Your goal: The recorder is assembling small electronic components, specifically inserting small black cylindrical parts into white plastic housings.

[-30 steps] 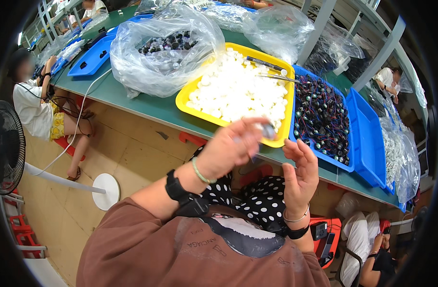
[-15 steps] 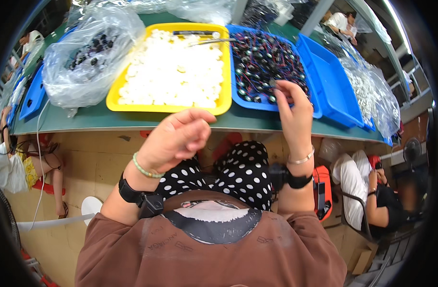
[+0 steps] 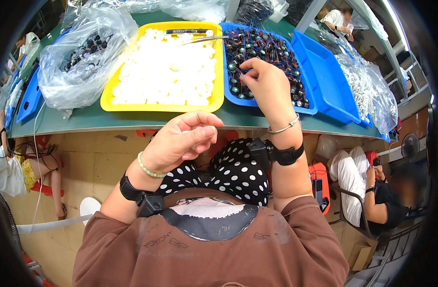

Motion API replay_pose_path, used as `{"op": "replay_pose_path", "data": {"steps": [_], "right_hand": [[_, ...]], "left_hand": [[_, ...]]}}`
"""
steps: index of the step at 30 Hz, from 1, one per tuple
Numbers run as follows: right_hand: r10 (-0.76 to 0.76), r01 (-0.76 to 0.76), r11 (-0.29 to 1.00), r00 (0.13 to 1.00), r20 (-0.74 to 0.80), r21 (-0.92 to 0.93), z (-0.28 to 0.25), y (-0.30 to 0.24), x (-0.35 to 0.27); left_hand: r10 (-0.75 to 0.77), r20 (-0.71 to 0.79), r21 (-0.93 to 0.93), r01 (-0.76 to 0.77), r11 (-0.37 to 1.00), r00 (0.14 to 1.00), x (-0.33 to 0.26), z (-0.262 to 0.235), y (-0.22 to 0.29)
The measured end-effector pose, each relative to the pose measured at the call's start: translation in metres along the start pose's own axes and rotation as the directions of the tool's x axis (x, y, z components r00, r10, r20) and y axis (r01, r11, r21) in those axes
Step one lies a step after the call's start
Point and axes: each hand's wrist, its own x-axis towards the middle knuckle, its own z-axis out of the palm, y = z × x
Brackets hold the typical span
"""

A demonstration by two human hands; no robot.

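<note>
Since the earlier frame the right hand (image 3: 267, 86) has been moved further over the blue tray (image 3: 305, 103), and the left hand (image 3: 180, 141) has been dropped lower, just off the front edge of the green surface (image 3: 133, 119). The right fingers (image 3: 245, 76) are pinched narrow right at the small dark wired parts (image 3: 271, 45) piled in that tray; whether one's actually gripped can't be told. The left fingers (image 3: 204, 131) are curled loosely, nothing seen in them. A yellow tray (image 3: 109, 98) of white pieces is parked beside the blue one.
</note>
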Motion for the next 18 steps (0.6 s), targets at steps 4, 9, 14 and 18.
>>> {"op": "replay_pose_path", "data": {"steps": [4, 9, 14, 18], "right_hand": [[0.089, -0.083, 0.996, 0.986, -0.141, 0.043, -0.008, 0.004, -0.006], [0.02, 0.012, 0.996, 0.944, -0.331, 0.093, -0.016, 0.002, -0.01], [0.118, 0.019, 0.858, 0.965, -0.233, 0.513, -0.033, -0.025, -0.032], [0.025, 0.05, 0.736, 0.994, -0.102, 0.675, -0.025, -0.038, -0.058]], "left_hand": [[0.036, -0.003, 0.002, -0.036, 0.999, 0.999, -0.001, -0.002, 0.0], [0.066, -0.033, 0.021, -0.065, 0.998, 0.997, -0.003, -0.003, -0.002], [0.092, -0.069, 0.08, -0.086, 0.993, 0.993, -0.001, 0.01, 0.005], [0.124, -0.076, 0.164, -0.11, 0.98, 0.989, 0.004, 0.013, 0.002]]}}
